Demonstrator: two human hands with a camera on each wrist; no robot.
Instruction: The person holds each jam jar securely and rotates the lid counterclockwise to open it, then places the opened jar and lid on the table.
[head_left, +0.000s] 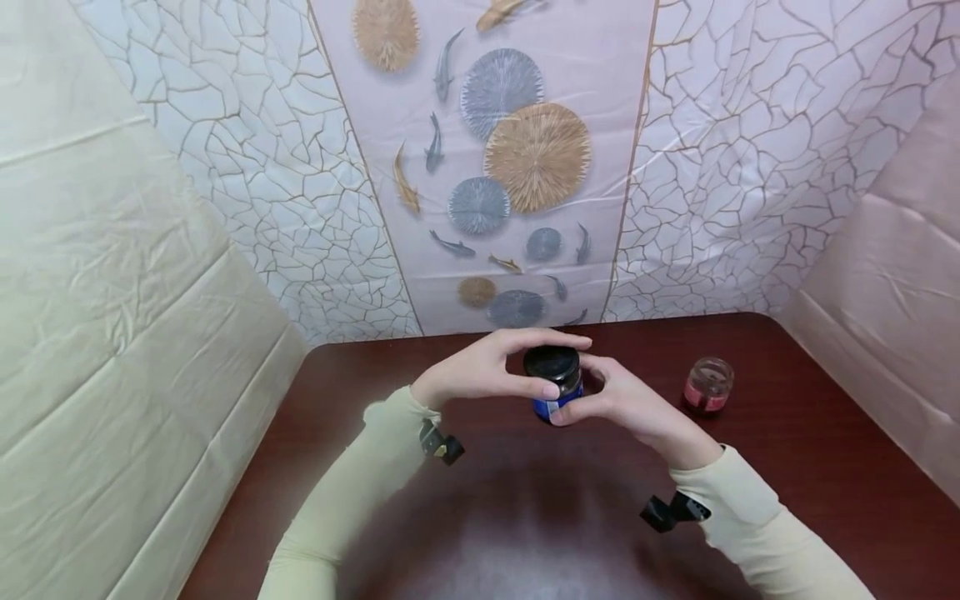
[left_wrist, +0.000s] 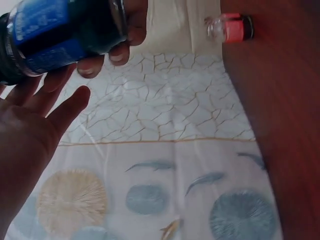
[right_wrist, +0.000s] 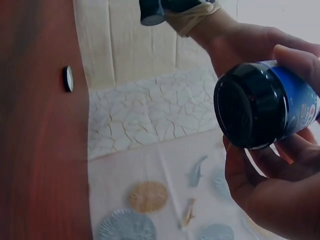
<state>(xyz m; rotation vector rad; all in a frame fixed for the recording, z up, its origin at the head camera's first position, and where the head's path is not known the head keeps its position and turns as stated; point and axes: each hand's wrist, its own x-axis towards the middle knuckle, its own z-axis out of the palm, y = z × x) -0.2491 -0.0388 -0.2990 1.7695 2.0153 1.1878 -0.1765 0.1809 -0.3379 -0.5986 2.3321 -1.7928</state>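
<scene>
Both hands hold up a glass jar with a black lid and a blue label. My left hand reaches around the lid, thumb at its near edge and fingers on the far side. Lower down, my right hand grips the jar's body, thumb across the label. In the right wrist view the dark base of the jar faces the camera, with the label behind it. Its blue label side shows in the left wrist view. Some fingers of both hands are hidden behind the jar.
A smaller glass jar with a red label and dark contents stands right of the hands, no lid visible on it. A loose black lid, pale inside, shows on the dark red table. Patterned cloth hangs behind.
</scene>
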